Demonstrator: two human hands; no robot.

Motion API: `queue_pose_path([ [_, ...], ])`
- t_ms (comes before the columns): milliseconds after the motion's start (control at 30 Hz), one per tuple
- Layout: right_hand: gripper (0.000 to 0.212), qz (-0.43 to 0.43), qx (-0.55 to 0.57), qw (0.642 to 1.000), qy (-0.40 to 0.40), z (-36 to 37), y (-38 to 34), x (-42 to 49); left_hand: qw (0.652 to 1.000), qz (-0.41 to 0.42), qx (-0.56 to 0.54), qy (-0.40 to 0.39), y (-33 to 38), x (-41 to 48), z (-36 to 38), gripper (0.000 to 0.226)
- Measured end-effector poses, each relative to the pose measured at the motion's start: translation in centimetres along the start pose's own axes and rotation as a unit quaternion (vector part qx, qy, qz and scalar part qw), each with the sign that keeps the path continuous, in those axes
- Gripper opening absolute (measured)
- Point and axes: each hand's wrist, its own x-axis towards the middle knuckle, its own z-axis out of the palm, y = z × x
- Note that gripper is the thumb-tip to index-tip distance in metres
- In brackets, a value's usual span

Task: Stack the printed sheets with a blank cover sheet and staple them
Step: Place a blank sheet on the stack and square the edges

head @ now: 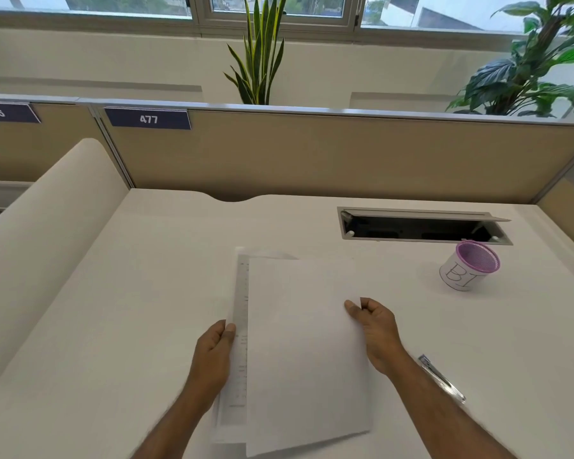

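Head view: I hold paper in both hands over the desk (130, 293).
My right hand (375, 329) pinches the blank cover sheet (305, 352); just left, my left hand (214, 352) grips the printed sheets (241, 326). Stapler (441, 379) right of my wrist.

Counted on the tabletop (146, 293): one blank cover sheet (307, 352), printed sheets (241, 326) of indeterminate number, one stapler (441, 379), one mesh cup (469, 265), two hands.

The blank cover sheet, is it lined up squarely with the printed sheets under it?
No: the blank cover sheet sits offset to the right, leaving a strip of the printed sheets showing along its left edge.
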Motion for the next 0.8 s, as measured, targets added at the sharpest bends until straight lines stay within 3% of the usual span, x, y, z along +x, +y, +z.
queue_pose_path([
  [467,0.015,0.026,-0.153,0.980,0.124,2.3,4.6,0.4,0.999,-0.048,0.000,0.022,-1.7,-1.0,2.6,0.041],
  [600,0.017,0.023,-0.177,0.976,0.122,2.8,4.6,-0.1,0.997,-0.023,0.071,0.003,-1.8,-1.3,2.8,0.024],
  [733,0.016,-0.001,-0.198,0.975,0.104,2.6,4.2,-0.8,0.997,-0.001,0.079,-0.014,-1.6,-1.7,2.7,0.020],
  [800,0.033,0.012,-0.189,0.978,0.092,2.2,4.0,-1.0,0.997,0.006,0.067,-0.026,-1.2,-1.9,2.5,0.019],
])
